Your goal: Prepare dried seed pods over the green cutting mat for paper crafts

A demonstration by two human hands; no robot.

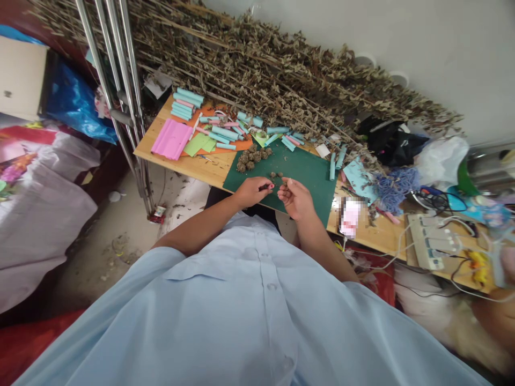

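Note:
Over the near edge of a green mat [317, 199], both hands are close together. My left hand [252, 192] is closed, with a tiny reddish thing at its fingertips that is too small to name. My right hand [296, 199] is closed too, pinching a small brownish clump [285, 187] between thumb and fingers. Just beyond them, two small brown clumps [276, 175] lie on the mat. A heap of several round brown clumps [252, 157] rests at the mat's far left part.
Blue and pink paper rolls [224, 132] and a pink sheet [172, 139] cover the table's left. Dried plant stalks [257, 69] lie behind. A phone [350, 218], blue string [395, 188] and a power strip [430, 241] are at right. Metal poles [120, 96] stand left.

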